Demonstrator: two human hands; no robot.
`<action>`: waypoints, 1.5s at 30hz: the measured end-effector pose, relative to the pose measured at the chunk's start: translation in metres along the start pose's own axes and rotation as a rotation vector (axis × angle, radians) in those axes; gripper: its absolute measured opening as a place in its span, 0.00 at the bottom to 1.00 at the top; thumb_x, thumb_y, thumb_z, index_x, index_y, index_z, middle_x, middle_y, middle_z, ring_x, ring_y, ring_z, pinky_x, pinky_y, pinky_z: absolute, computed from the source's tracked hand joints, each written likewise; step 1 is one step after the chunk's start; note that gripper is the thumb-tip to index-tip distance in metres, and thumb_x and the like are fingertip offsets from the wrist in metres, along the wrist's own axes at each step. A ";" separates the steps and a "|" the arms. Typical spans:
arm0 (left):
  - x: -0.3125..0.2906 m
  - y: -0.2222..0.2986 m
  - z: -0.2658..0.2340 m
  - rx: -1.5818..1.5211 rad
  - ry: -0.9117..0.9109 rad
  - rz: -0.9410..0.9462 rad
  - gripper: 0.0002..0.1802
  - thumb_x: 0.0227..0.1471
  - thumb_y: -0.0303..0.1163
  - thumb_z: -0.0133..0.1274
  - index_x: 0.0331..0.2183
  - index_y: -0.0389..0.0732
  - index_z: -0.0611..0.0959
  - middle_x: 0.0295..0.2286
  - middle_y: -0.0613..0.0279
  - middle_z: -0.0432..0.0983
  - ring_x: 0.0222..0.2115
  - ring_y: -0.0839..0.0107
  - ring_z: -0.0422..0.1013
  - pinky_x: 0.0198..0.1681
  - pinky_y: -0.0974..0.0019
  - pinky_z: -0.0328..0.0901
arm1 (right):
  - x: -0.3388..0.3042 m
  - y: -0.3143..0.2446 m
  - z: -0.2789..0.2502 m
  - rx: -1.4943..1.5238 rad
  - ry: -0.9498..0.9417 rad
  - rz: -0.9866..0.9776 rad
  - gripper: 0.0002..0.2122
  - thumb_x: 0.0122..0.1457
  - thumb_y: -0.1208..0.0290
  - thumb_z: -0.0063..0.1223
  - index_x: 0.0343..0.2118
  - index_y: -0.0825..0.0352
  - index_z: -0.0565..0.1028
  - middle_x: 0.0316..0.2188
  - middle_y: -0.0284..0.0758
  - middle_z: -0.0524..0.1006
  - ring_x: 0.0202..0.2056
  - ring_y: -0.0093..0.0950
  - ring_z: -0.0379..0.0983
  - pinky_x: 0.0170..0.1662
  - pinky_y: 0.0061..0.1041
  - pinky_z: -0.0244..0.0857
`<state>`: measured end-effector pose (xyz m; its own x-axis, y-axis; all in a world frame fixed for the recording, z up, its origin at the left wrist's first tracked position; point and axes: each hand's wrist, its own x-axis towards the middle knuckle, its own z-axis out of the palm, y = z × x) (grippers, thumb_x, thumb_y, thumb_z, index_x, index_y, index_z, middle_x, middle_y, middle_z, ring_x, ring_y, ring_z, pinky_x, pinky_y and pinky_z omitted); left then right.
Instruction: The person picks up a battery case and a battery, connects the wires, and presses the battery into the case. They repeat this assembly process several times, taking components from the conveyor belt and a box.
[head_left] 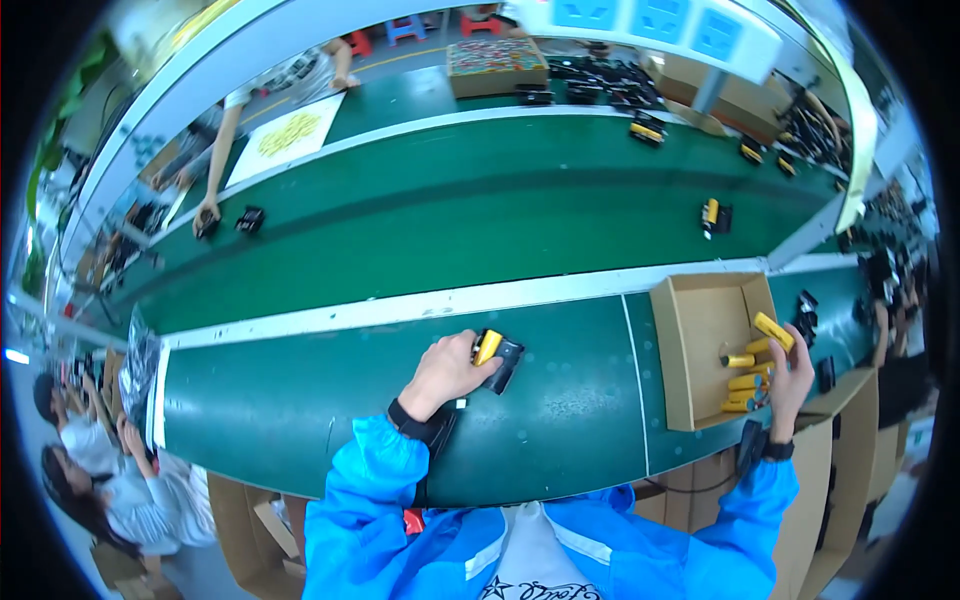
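My left hand is closed round a small black plastic casing on the green bench. A yellow cylindrical battery sits in that casing, partly covered by my fingers. Over the right side of an open cardboard box, my right hand pinches another yellow battery, tilted. Several more yellow batteries lie in the box below it. Another black part lies beside my left wrist, mostly hidden by it.
Beyond a white rail runs a green conveyor belt carrying black casings, some with yellow batteries. Across it, a person's hand touches a black part at the far left. Black parts lie right of the box. Cardboard cartons stand by my right arm.
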<state>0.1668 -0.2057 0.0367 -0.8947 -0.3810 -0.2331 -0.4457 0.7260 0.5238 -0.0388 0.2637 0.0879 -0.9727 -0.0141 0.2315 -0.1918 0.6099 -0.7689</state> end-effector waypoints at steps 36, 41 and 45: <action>0.150 -0.353 -0.191 0.110 0.648 -0.858 0.45 0.51 0.67 0.48 0.66 0.74 0.52 0.55 0.32 0.59 0.54 0.39 0.62 0.57 0.41 0.55 | -0.178 -0.062 0.214 0.550 -0.612 -0.120 0.09 0.63 0.72 0.50 0.27 0.71 0.71 0.16 0.35 0.74 0.13 0.17 0.64 0.16 0.15 0.56; 0.208 -0.362 -0.206 0.089 0.721 -0.848 0.42 0.51 0.69 0.46 0.65 0.73 0.56 0.56 0.40 0.63 0.54 0.39 0.63 0.58 0.41 0.55 | -0.182 -0.069 0.210 0.585 -0.573 -0.084 0.11 0.63 0.69 0.50 0.27 0.72 0.71 0.16 0.35 0.74 0.13 0.17 0.64 0.16 0.15 0.57; 0.219 -0.368 -0.212 0.218 0.676 -0.944 0.39 0.51 0.67 0.48 0.62 0.70 0.63 0.56 0.46 0.65 0.55 0.43 0.63 0.57 0.39 0.55 | -0.190 -0.066 0.208 0.545 -0.573 -0.035 0.13 0.63 0.65 0.51 0.28 0.71 0.71 0.16 0.35 0.74 0.13 0.17 0.64 0.16 0.15 0.57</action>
<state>0.1412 -0.6779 -0.0336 -0.0393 -0.9973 0.0623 -0.9763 0.0516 0.2100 0.1320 0.0617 -0.0292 -0.8523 -0.5221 0.0317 -0.1163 0.1301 -0.9847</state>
